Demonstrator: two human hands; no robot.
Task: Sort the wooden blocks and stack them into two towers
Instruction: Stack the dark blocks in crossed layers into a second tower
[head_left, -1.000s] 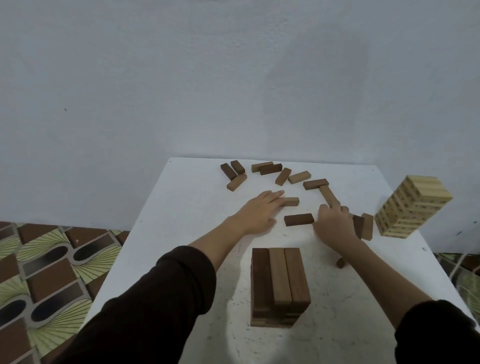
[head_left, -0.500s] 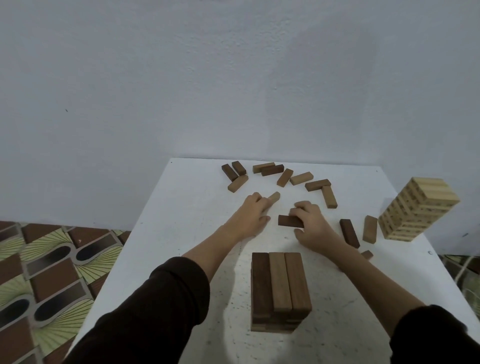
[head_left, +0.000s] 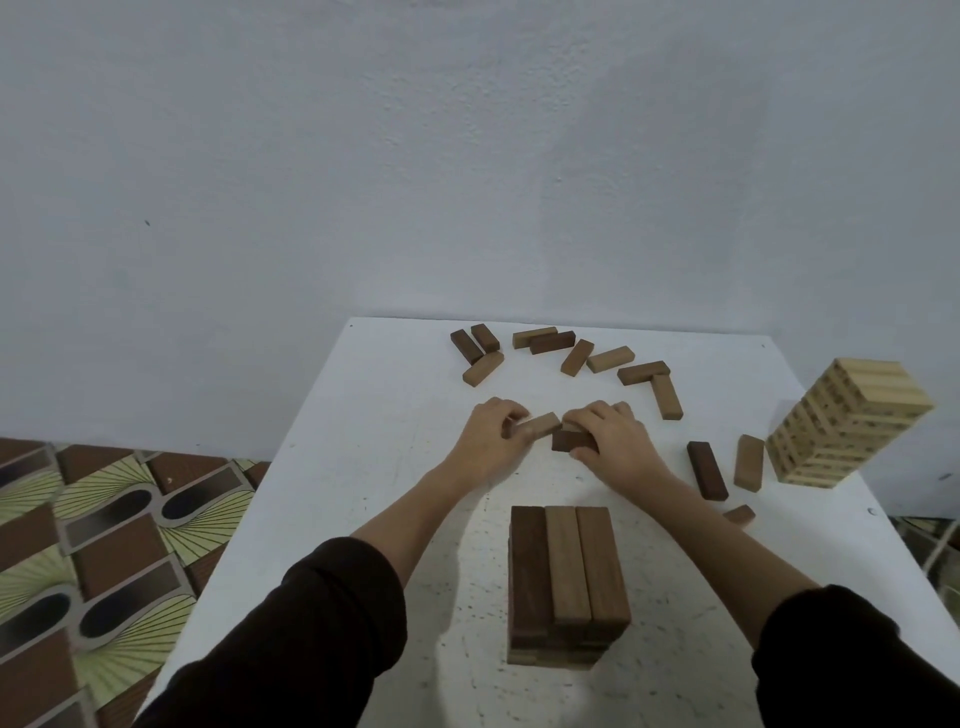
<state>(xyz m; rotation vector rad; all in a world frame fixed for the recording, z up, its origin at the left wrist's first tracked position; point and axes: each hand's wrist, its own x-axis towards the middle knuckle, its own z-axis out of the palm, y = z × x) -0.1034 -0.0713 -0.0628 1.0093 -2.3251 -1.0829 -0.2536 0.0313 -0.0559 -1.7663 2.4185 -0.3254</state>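
I see left hand (head_left: 485, 441) closed on light block (head_left: 537, 426) | right hand (head_left: 613, 441) closed on dark block (head_left: 569, 441) | brown tower (head_left: 566, 577) near me on table (head_left: 363, 415)

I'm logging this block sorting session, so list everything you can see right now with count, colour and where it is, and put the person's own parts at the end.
Table: one, white, against the wall.
Brown tower: one, dark and mid brown blocks, near the table's front edge, three blocks on top.
Pale tower: one, light wood, at the right edge.
Loose blocks at the back: nine, brown shades, scattered from to.
Loose blocks at right: two whole, dark and tan, plus one partly hidden behind the right forearm.
Floor: patterned brown and yellow-green, left.
Wall: pale grey.
Left hand: holds a tan block.
Right hand: holds a dark block.
Sleeves: two, dark.
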